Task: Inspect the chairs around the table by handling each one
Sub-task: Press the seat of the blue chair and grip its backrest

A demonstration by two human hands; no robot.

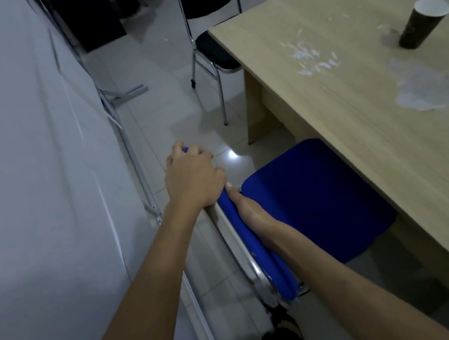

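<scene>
Beside the wooden table, I grip the backrest of the blue chair, its seat tucked under the edge, left hand and right hand both clenched on it.

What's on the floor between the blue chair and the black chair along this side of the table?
In the head view, only bare tiled floor and the table's leg panel separate the blue chair from the black chair.
</scene>
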